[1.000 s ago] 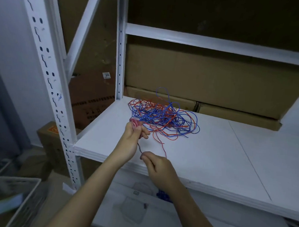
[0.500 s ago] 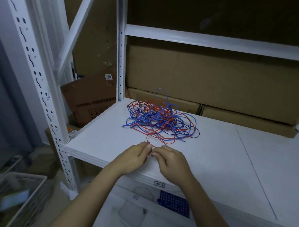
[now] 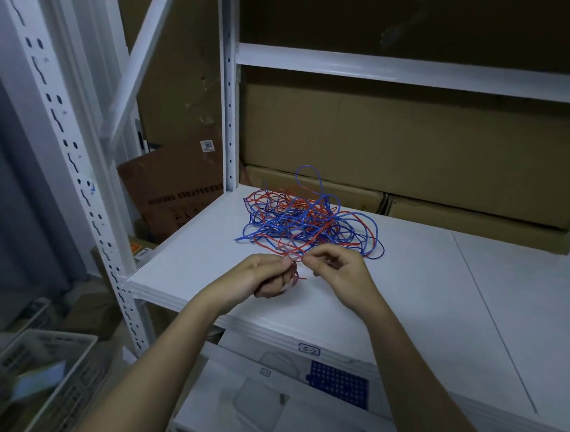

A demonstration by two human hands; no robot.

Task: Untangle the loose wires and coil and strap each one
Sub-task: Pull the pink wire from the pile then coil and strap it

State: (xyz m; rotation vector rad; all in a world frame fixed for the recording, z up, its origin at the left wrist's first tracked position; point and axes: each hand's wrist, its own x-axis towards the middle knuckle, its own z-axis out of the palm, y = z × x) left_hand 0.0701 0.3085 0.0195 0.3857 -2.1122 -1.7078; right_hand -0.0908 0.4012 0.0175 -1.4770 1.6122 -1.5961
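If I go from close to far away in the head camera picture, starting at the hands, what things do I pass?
left hand and right hand pinching a red wire → tangle of red and blue wires on the white shelf → flat cardboard boxes

A tangle of red and blue wires (image 3: 309,223) is seen on a plain white shelf board (image 3: 437,287), and a small red coil (image 3: 293,276) is shown against it. The shelf posts (image 3: 229,99) are painted white and dotted with dark holes, while the cardboard boxes (image 3: 411,143) behind are coloured plain brown. A blue panel patterned with a grid of pale dots (image 3: 336,383) is printed on a white box (image 3: 269,404) below.
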